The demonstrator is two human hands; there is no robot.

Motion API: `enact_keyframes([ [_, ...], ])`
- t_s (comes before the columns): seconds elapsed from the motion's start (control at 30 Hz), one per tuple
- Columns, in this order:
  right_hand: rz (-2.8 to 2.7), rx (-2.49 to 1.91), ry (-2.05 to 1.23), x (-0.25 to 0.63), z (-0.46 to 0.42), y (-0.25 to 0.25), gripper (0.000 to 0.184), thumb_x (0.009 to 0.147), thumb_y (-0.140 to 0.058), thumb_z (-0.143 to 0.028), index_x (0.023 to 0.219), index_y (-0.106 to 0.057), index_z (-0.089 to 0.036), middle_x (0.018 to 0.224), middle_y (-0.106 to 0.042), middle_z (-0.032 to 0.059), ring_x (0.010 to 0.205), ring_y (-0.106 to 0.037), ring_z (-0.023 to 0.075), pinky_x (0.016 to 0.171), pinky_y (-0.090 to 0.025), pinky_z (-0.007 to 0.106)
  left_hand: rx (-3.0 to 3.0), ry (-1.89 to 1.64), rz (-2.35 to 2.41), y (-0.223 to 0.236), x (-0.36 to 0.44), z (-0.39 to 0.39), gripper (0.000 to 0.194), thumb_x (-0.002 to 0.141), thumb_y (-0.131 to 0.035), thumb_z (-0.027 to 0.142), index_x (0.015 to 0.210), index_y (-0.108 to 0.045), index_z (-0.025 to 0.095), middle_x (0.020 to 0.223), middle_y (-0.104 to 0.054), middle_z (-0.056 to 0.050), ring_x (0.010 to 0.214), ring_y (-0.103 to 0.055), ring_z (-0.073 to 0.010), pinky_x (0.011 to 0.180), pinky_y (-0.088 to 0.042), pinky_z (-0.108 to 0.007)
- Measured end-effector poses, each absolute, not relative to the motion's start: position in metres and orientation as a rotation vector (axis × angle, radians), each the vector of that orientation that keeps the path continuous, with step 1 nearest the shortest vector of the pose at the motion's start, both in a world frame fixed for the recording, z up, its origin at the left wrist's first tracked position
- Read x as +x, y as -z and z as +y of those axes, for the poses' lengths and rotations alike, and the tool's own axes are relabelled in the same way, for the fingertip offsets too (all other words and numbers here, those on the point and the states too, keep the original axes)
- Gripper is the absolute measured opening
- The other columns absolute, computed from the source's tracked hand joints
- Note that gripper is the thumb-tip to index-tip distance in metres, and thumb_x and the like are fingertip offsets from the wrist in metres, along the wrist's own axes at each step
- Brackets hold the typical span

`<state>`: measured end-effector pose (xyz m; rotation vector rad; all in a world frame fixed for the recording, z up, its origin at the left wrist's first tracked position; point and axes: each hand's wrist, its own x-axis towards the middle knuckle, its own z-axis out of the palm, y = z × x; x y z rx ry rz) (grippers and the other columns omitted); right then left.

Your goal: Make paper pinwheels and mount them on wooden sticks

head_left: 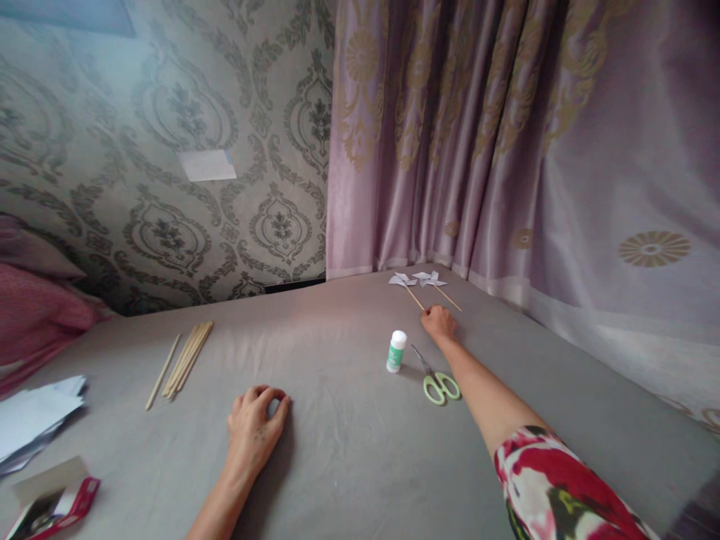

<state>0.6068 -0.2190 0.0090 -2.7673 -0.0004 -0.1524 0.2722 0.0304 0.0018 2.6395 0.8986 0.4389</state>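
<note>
One pinwheel (403, 280) | stick (415, 297) slanting far-left, head away | right hand (439, 322): clenched on near end | left hand (256, 424): released, loosely curled

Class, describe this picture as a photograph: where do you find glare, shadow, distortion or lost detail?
Head view: bluish haze over the upper left of the patterned wall; soft shadow beside the left hand, on its right; the curtain apparently stretched towards the right edge, probably by a wide lens; fine detail lost in the small white pinwheels.
</note>
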Motion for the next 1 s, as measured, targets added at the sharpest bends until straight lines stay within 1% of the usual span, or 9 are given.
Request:
enact_keyframes([
  [0.13, -0.037, -2.746, 0.12, 0.606, -0.224, -0.008, 0.029, 0.09, -0.052, -0.033, 0.106, -0.068, -0.014, 0.109, -0.067, 0.0174, 0.105, -0.064, 0.0248, 0.085, -0.048, 0.032, 2.643, -0.439, 0.892, -0.002, 0.272, 0.03, 0.028, 0.084, -0.048, 0.037, 0.086, -0.072, 0.024, 0.105, -0.065, -0.008, 0.101, -0.054, -0.0277, 0.084, -0.042, -0.039],
  [0.3, -0.122, -2.721, 0.026, 0.607, -0.238, -0.009, 0.031, 0.091, -0.055, -0.035, 0.116, -0.058, -0.017, 0.118, -0.06, 0.0089, 0.101, -0.06, 0.0206, 0.086, -0.051, 0.041, 2.641, -0.435, 0.899, -0.003, 0.272, 0.029, 0.028, 0.085, -0.047, 0.037, 0.088, -0.072, 0.024, 0.107, -0.065, -0.008, 0.102, -0.054, -0.0281, 0.085, -0.042, -0.039],
  [0.53, -0.318, -2.704, -0.128, 0.583, -0.264, -0.015, 0.034, 0.091, -0.056, -0.034, 0.12, -0.055, -0.017, 0.121, -0.058, 0.0088, 0.101, -0.06, 0.0214, 0.084, -0.052, 0.042, 2.644, -0.448, 0.902, -0.005, 0.27, 0.023, 0.03, 0.087, -0.044, 0.036, 0.091, -0.071, 0.023, 0.11, -0.063, -0.008, 0.104, -0.052, -0.0286, 0.085, -0.041, -0.04],
  [0.63, -0.421, -2.704, -0.175, 0.565, -0.273, -0.019, 0.03, 0.091, -0.056, -0.034, 0.115, -0.059, -0.016, 0.116, -0.061, 0.0079, 0.099, -0.061, 0.0203, 0.084, -0.052, 0.04, 2.646, -0.456, 0.911, -0.007, 0.269, 0.02, 0.029, 0.087, -0.045, 0.036, 0.092, -0.07, 0.023, 0.11, -0.063, -0.008, 0.104, -0.052, -0.0281, 0.085, -0.04, -0.039],
  [0.7, -0.471, -2.713, -0.195, 0.553, -0.278, -0.021, 0.021, 0.091, -0.055, -0.029, 0.103, -0.066, -0.016, 0.107, -0.068, 0.0069, 0.095, -0.063, 0.0187, 0.084, -0.05, 0.033, 2.646, -0.464, 0.912, -0.008, 0.269, 0.019, 0.029, 0.087, -0.045, 0.036, 0.093, -0.07, 0.023, 0.11, -0.063, -0.008, 0.105, -0.051, -0.028, 0.086, -0.04, -0.039],
  [0.77, -0.5, -2.734, -0.195, 0.539, -0.283, -0.024, 0.018, 0.089, -0.054, -0.024, 0.091, -0.071, -0.017, 0.095, -0.073, 0.006, 0.09, -0.066, 0.0182, 0.08, -0.047, 0.026, 2.646, -0.467, 0.902, -0.008, 0.268, 0.018, 0.029, 0.087, -0.045, 0.036, 0.094, -0.07, 0.022, 0.11, -0.062, -0.009, 0.105, -0.051, -0.0281, 0.086, -0.04, -0.039],
  [0.87, -0.512, -2.786, -0.124, 0.515, -0.291, -0.029, 0.021, 0.085, -0.054, -0.025, 0.086, -0.074, -0.019, 0.09, -0.075, 0.0061, 0.09, -0.066, 0.0221, 0.08, -0.044, 0.03, 2.655, -0.479, 0.89, -0.006, 0.267, 0.017, 0.028, 0.088, -0.045, 0.034, 0.094, -0.07, 0.022, 0.111, -0.062, -0.009, 0.106, -0.051, -0.0281, 0.087, -0.04, -0.039],
  [0.93, -0.548, -2.8, -0.033, 0.496, -0.293, -0.035, 0.024, 0.085, -0.051, -0.027, 0.09, -0.074, -0.021, 0.096, -0.075, 0.0075, 0.097, -0.065, 0.0248, 0.085, -0.041, 0.034, 2.665, -0.492, 0.893, -0.005, 0.267, 0.016, 0.026, 0.087, -0.047, 0.033, 0.094, -0.069, 0.022, 0.111, -0.062, -0.009, 0.106, -0.051, -0.0281, 0.087, -0.04, -0.039],
  [1.0, -0.643, -2.775, 0.021, 0.476, -0.292, -0.043, 0.027, 0.086, -0.048, -0.028, 0.093, -0.074, -0.021, 0.097, -0.074, 0.0087, 0.097, -0.065, 0.0238, 0.084, -0.04, 0.032, 2.677, -0.505, 0.899, -0.004, 0.267, 0.015, 0.024, 0.087, -0.048, 0.033, 0.095, -0.069, 0.023, 0.111, -0.063, -0.009, 0.106, -0.052, -0.028, 0.088, -0.04, -0.039],
])
